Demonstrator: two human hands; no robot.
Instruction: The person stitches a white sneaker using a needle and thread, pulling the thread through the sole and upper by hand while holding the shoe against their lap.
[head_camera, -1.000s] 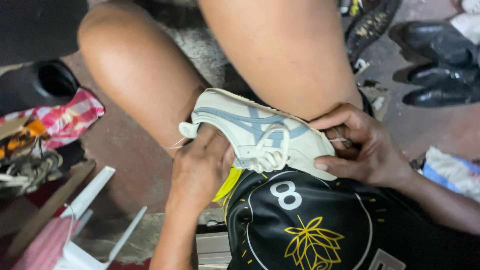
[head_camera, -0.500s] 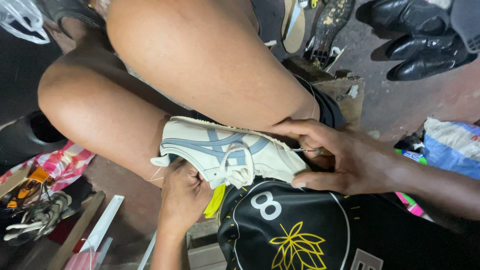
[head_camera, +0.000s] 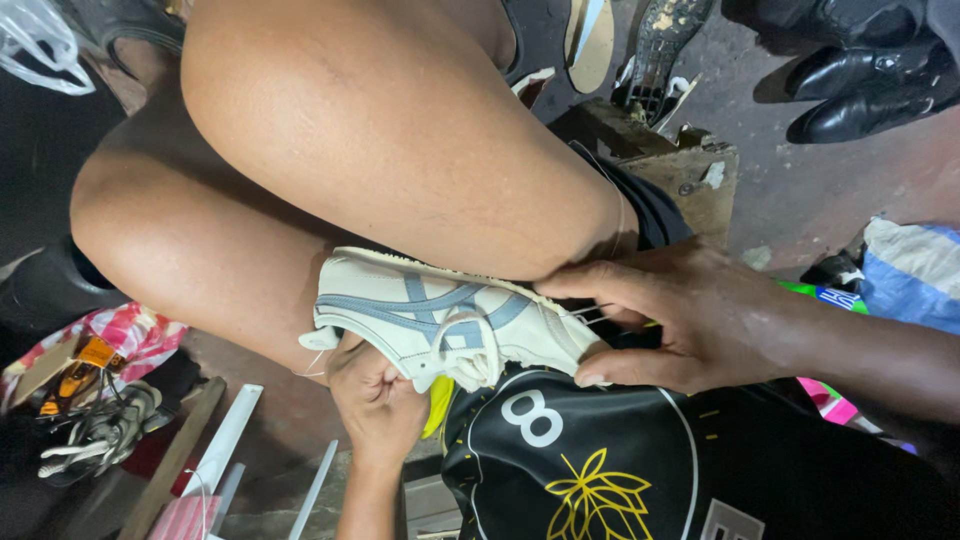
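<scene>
Head view looking down: cream sneaker with blue-grey stripes sits wedged between the knees over a black bag. Right hand has its fingers clamped on the toe end, left hand curls under the heel side (fingertips mostly hidden, so I can't tell how tight). My guess: the shoe could twist loose if the knees relax. Stained concrete floor, black boots and scrap soles lying about.
</scene>
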